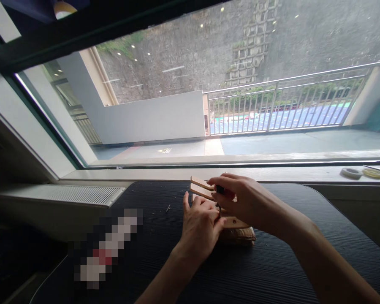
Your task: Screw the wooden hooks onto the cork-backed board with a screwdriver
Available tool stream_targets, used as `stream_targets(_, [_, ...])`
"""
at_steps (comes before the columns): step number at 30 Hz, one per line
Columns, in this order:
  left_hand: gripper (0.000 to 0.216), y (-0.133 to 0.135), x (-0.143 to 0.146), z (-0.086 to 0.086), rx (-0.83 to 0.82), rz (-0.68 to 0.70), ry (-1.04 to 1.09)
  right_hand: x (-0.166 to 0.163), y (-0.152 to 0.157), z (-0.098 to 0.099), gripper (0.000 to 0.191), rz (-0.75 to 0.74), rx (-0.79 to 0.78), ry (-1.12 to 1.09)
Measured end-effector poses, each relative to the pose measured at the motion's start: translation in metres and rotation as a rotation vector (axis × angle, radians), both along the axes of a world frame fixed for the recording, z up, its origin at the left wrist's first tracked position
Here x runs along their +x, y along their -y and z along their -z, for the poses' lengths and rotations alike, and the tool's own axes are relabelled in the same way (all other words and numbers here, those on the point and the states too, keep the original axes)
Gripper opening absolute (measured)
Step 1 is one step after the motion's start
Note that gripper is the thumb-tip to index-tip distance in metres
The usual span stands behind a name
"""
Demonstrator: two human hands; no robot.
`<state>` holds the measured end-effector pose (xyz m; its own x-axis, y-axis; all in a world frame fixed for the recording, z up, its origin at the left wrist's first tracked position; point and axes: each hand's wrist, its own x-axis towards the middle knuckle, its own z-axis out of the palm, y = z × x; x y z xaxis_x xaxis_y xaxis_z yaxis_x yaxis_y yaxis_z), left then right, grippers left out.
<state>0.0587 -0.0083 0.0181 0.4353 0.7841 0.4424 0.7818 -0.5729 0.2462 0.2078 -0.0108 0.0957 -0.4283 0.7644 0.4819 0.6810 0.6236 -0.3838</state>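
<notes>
My right hand is closed around the black and red handle of a screwdriver. Its metal shaft points down at pale wooden pieces, where my left fingers partly hide the tip. My left hand grips the wooden assembly from the near left side, thumb against a piece with a round hole. Two wooden slats stick out to the left beyond my left fingers. Under the assembly lies a shiny brown, wrapped-looking block, mostly covered. A small screw-like piece rests on the table left of my hands.
The dark wood-grain table has a rounded far edge against the window sill. Rolls of tape sit on the sill at right. A blurred-out strip lies on the table's left side. A white vent grille borders it at left.
</notes>
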Motion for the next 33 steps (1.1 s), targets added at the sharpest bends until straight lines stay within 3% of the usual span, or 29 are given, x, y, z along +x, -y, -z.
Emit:
stream_targets(16, [0.011, 0.003, 0.001, -0.004, -0.042, -0.008, 0.024, -0.003, -0.002, 0.0, 0.02, 0.011, -0.05, 0.004])
stream_targets(21, [0.007, 0.002, 0.0, -0.004, -0.054, 0.003, 0.024, 0.0, 0.004, -0.002, 0.033, -0.029, -0.08, -0.015])
stream_targets(33, [0.014, 0.002, 0.001, -0.004, -0.045, -0.006, 0.017, -0.004, -0.006, 0.006, 0.019, 0.052, -0.062, 0.022])
